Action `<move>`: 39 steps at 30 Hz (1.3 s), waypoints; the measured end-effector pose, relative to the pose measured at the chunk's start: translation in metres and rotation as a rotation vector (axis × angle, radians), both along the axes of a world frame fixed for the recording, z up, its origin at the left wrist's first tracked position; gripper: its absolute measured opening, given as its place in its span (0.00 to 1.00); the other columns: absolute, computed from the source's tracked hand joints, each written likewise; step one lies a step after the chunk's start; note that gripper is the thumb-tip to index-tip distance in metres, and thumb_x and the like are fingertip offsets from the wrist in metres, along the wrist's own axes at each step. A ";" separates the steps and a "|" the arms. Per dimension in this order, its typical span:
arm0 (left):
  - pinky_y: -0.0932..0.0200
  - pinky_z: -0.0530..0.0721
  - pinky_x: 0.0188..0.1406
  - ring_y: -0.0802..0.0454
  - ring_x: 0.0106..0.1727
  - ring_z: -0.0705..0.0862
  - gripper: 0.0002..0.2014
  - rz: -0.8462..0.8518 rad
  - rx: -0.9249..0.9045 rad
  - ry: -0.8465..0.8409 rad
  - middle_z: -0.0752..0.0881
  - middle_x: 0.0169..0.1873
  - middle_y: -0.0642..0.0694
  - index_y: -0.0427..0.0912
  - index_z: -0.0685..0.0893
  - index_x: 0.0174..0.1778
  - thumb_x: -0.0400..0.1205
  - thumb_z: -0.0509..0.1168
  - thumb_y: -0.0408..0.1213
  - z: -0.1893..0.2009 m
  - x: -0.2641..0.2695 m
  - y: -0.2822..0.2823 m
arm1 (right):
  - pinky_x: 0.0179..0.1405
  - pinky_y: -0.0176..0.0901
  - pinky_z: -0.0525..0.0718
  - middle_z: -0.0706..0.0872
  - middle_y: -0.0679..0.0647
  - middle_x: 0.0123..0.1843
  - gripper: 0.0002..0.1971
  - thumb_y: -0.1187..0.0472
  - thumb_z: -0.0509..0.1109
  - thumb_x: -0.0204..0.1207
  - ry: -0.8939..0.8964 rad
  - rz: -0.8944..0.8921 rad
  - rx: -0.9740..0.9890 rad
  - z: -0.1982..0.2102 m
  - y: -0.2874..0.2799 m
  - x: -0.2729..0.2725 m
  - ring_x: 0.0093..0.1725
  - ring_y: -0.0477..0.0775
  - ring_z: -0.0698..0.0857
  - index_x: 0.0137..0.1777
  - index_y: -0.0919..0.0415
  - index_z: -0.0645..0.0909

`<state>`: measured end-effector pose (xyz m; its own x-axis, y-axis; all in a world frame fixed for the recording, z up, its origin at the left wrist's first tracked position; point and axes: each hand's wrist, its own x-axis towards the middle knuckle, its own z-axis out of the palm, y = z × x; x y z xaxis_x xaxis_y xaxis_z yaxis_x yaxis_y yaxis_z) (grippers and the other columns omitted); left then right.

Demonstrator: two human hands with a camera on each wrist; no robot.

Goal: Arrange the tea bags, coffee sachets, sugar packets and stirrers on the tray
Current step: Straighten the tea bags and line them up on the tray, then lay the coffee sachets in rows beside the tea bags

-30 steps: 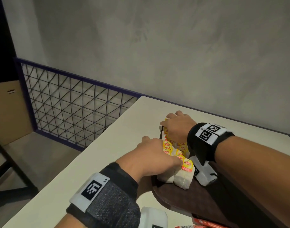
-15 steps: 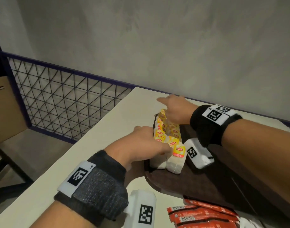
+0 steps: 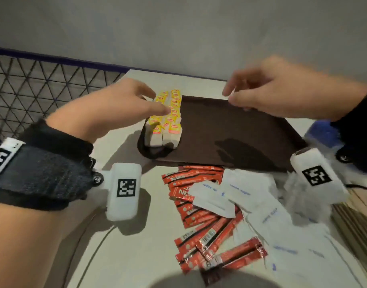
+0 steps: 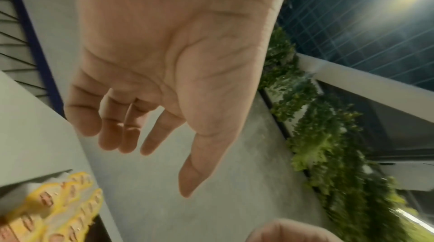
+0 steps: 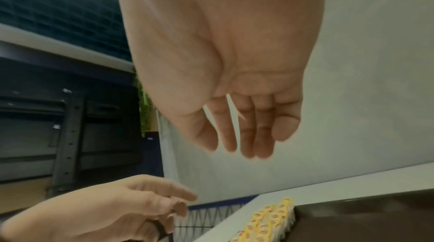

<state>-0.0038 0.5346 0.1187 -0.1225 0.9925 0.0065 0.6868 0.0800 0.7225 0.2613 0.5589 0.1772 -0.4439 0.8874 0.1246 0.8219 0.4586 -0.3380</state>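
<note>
1. Head view, far left: a black wire mesh railing (image 3: 43,88) runs beside the pale table (image 3: 141,235), with a grey wall (image 3: 178,28) behind.
2. Left hand (image 3: 118,107) hovers at the left edge of the tray, its forefinger stretched toward the tea bags; whether the tip touches them is hard to tell from this angle. From the left wrist view the left hand (image 4: 164,60) shows a bare palm with loose, nearly straight fingers (image 4: 110,134), holding nothing.
3. Tea bags (image 3: 168,117), with yellow tags on white bags, stand packed in two neat rows along the left end of the tray; they also show in the left wrist view (image 4: 51,209) and the right wrist view (image 5: 270,222).
4. Dark brown tray (image 3: 230,129) lies on the table near the wall, its middle and right parts bare.
5. Red coffee sachets (image 3: 199,208) lie scattered in a loose heap on the table just in front of the tray, off it.
6. White sugar packets (image 3: 247,196) with blue print overlap the sachets on their right, also on the table.
7. Right hand (image 3: 282,94) hangs above the far right part of the tray, blurred, fingers relaxed; the right wrist view shows the right hand (image 5: 223,60) with straight fingers (image 5: 263,131) and nothing in it.
8. Wooden stirrers (image 3: 357,221), seemingly a bundle, lie at the right edge, partly cut off.
</note>
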 end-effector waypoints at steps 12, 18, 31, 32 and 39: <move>0.55 0.84 0.54 0.63 0.51 0.80 0.27 -0.487 -0.249 0.607 0.79 0.49 0.64 0.63 0.77 0.52 0.65 0.72 0.74 -0.015 0.072 -0.142 | 0.56 0.50 0.81 0.73 0.41 0.57 0.25 0.42 0.77 0.71 -0.307 0.408 -0.221 -0.089 -0.159 0.038 0.57 0.46 0.77 0.65 0.42 0.73; 0.55 0.82 0.51 0.59 0.50 0.79 0.21 -0.455 -0.021 0.704 0.76 0.51 0.59 0.59 0.76 0.54 0.75 0.71 0.67 -0.050 0.102 -0.158 | 0.46 0.49 0.77 0.81 0.51 0.57 0.05 0.57 0.67 0.83 -0.246 0.361 -0.041 -0.114 -0.176 0.035 0.55 0.56 0.81 0.56 0.52 0.77; 0.76 0.68 0.26 0.59 0.30 0.89 0.09 -0.335 0.229 0.780 0.89 0.40 0.60 0.61 0.91 0.37 0.64 0.74 0.56 -0.083 0.088 -0.174 | 0.46 0.51 0.73 0.80 0.59 0.59 0.11 0.67 0.64 0.83 -0.237 0.246 -0.009 -0.103 -0.192 0.056 0.57 0.60 0.77 0.64 0.61 0.79; 0.75 0.68 0.24 0.58 0.28 0.88 0.08 -0.338 0.257 0.783 0.89 0.37 0.60 0.60 0.90 0.33 0.64 0.73 0.57 -0.084 0.091 -0.175 | 0.48 0.50 0.75 0.81 0.56 0.57 0.10 0.66 0.62 0.84 -0.120 0.195 -0.033 -0.106 -0.192 0.063 0.56 0.58 0.77 0.62 0.58 0.79; 0.58 0.72 0.13 0.43 0.20 0.77 0.20 -0.318 0.294 0.940 0.79 0.23 0.46 0.44 0.80 0.25 0.50 0.85 0.28 -0.100 0.110 -0.179 | 0.27 0.45 0.82 0.88 0.57 0.37 0.10 0.55 0.61 0.90 0.851 -0.101 -0.521 -0.137 -0.204 0.078 0.22 0.44 0.80 0.61 0.38 0.81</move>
<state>0.1061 0.3553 0.0184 0.3248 0.9220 0.2110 0.9424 -0.2966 -0.1546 0.3393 0.3545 0.0406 -0.3072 0.9504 -0.0492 0.2399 0.0273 -0.9704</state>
